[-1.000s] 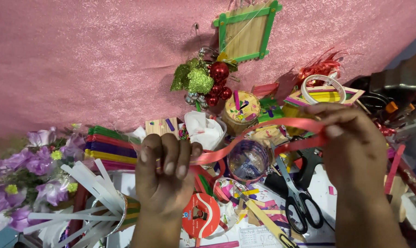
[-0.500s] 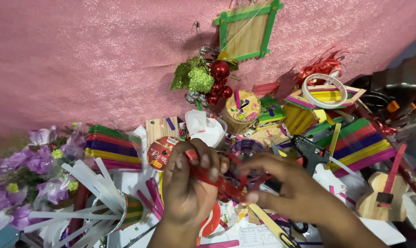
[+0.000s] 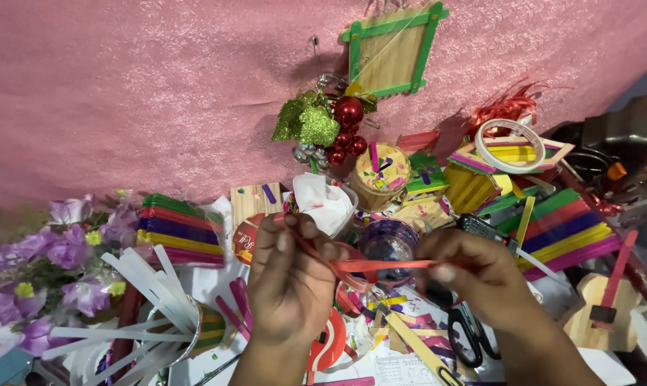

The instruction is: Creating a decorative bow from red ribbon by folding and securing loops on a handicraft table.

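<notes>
Two hands [image 3: 295, 286], red ribbon [image 3: 381, 266], cluttered table [image 3: 638, 364]

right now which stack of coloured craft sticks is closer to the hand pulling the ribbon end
The stack on the right, just beyond the right hand that pulls the red ribbon taut. The other striped stack lies left of the left hand, beside the purple flowers.

Soft, even indoor light; faint shadows on the cloth; slight blur at edges
</notes>
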